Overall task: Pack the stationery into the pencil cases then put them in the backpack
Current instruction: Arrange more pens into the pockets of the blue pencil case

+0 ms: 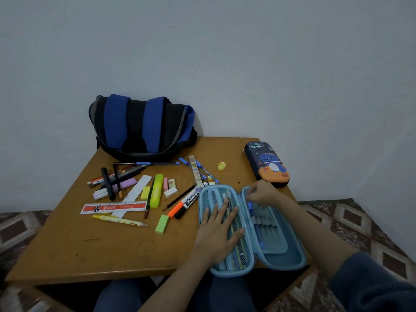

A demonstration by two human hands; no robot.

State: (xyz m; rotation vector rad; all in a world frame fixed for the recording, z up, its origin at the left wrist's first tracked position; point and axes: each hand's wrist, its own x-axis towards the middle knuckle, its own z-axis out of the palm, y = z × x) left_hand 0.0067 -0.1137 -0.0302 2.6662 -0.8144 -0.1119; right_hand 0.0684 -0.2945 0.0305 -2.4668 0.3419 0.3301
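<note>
Blurring right fingers (251,195), perhaps pinching pen (258,233)

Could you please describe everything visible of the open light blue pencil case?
The light blue pencil case lies unzipped and spread flat at the table's near right edge. It looks hard-shelled. Its left half has a mesh pocket holding pens, pressed by the flat left hand. Its right half has elastic loops with one blue pen. The right hand rests at its far rim.

Dim, cool, even light; soft shadows; wide-angle bending at the edges; slight blur throughout, no glare
</note>
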